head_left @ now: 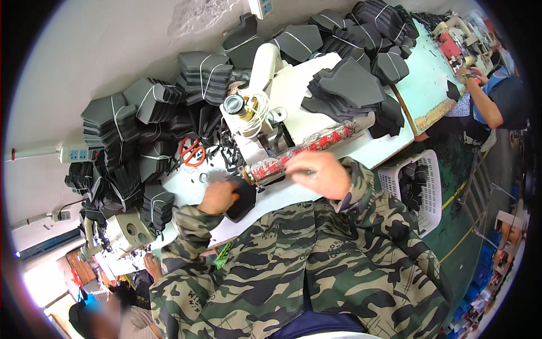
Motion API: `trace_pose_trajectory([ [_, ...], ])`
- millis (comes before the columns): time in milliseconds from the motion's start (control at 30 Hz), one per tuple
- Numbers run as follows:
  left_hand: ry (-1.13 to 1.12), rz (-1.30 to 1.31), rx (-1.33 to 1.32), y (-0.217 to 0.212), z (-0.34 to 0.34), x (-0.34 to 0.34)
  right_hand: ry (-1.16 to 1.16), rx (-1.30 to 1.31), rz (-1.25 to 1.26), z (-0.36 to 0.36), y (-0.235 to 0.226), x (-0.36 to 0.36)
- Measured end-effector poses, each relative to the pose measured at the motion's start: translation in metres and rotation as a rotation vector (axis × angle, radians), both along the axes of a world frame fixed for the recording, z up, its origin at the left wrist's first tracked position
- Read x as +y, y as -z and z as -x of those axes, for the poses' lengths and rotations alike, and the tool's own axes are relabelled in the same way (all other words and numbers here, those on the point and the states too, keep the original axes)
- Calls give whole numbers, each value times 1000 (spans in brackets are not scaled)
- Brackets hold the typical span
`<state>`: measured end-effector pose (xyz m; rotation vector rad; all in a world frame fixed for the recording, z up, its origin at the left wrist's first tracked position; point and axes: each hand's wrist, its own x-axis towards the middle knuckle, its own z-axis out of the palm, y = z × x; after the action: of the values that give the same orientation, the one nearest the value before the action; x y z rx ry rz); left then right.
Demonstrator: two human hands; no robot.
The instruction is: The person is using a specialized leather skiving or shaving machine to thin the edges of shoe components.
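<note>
The white surface (339, 155) carried almost everything in view, and it stretched away from both grips toward the wall. Beyond the grips, heaped along its far and left edges, lay tied bundles of dark grey cut pieces (113, 121), well apart from either hand. A looser stack of dark cut pieces (350, 90) sat beyond the right grip, up and to its right. Between and just beyond the two grips stood the white sewing machine (259, 107), its arm running away from the person.

Below the machine head, a red and white patterned roll (307, 151) lay with its long axis slanting from near the left grip up toward the right, passing just beyond the right hand (317, 174). That hand rested with its fingers spread and reaching toward the roll; whether it pinched anything could not be told.

The left hand (217, 196) was the nearer one to the dark fabric piece (241, 200), which lay flat just to its right, touching it. Its fingers were curled onto the piece's edge, holding it down against the surface. The piece lay between the two hands, just short of the roll's lower end.

Orange-handled scissors (192, 151) lay beyond the left grip, untouched.
</note>
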<state>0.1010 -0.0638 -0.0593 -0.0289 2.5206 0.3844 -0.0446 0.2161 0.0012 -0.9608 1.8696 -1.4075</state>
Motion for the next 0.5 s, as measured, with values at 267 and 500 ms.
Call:
trace_pose_trajectory([
  [267, -545, -837, -467, -84, 76, 26, 214, 131, -106, -8, 21, -13],
  [500, -570, -705, -449, -75, 100, 14, 336, 385, -119, -10, 36, -30],
])
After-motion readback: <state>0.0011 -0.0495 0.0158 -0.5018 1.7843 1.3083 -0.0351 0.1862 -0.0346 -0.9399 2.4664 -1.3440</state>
